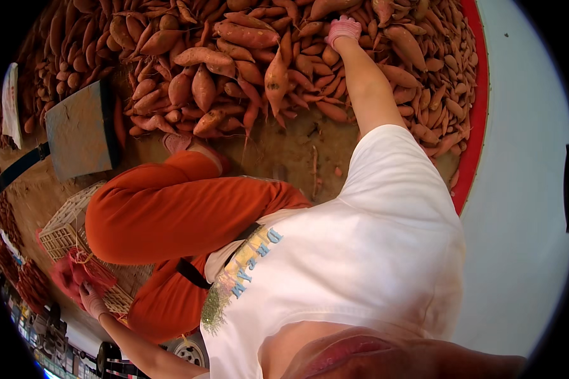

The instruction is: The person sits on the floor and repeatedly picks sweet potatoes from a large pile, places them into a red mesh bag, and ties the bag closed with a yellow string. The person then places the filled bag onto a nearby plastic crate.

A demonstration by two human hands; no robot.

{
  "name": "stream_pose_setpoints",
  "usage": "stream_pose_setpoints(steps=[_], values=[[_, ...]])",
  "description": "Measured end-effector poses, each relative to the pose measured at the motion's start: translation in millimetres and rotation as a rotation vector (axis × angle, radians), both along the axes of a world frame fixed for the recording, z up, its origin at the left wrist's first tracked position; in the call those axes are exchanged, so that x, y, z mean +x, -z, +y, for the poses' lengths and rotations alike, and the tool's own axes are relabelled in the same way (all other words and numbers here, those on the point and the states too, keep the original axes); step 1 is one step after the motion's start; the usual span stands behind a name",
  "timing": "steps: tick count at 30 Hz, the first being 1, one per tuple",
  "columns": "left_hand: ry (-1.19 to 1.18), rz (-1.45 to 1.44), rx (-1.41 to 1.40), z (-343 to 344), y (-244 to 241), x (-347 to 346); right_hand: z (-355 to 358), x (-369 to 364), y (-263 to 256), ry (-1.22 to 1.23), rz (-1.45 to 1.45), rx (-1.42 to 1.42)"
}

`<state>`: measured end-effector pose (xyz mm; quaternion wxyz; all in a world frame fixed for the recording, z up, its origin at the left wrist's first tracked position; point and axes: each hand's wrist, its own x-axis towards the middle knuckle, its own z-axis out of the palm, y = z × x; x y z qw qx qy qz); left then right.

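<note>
My right hand (344, 31), in a pink and white knit glove, reaches into the heap of sweet potatoes (246, 35). Its fingers are bent over the roots; whether it grips one cannot be told. A roundish sweet potato (331, 56) lies beside the wrist. At the lower left, my left hand (93, 301), in a similar glove, holds the edge of a red mesh bag (68, 277). The bag hangs at a cream plastic lattice basket (59, 237), with part of its mesh over the basket's rim. What lies inside the bag is hard to make out.
A worn flat board or block (79, 130) with a dark strap (16, 173) stands left of my bent knees. A red-edged pale wall (517, 123) borders the heap on the right. Filled red mesh bags (33, 284) and a wheel (189, 353) are at the lower left.
</note>
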<state>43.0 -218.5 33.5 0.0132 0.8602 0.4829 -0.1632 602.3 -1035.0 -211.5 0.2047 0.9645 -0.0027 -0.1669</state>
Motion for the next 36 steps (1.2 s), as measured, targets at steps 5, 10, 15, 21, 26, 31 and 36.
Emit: stream_pose_setpoints(steps=[5, 10, 15, 21, 26, 31, 36], values=[[0.039, 0.01, -0.014, -2, 10, 12, -35, -10, 15, 0.25, 0.093, 0.231], [0.073, 0.053, -0.006, 7, 27, 9, -76, -60, 47, 0.752, 0.032, 0.919], [0.163, -0.117, -0.058, 9, 41, 35, -68, -144, 51, 0.79, 0.221, 2.064], [0.14, -0.171, -0.139, -23, 23, 66, 33, -165, -18, 1.393, 0.752, 2.532], [0.161, -0.274, -0.1, -17, 22, 57, 61, -156, 28, 0.62, 0.236, 2.163], [0.105, -0.216, -0.047, -5, 17, 29, 113, -144, -4, 0.138, -0.101, 1.503], [0.172, -0.247, -0.059, -4, 15, 26, 121, -140, -8, -0.035, -0.128, 1.202]])
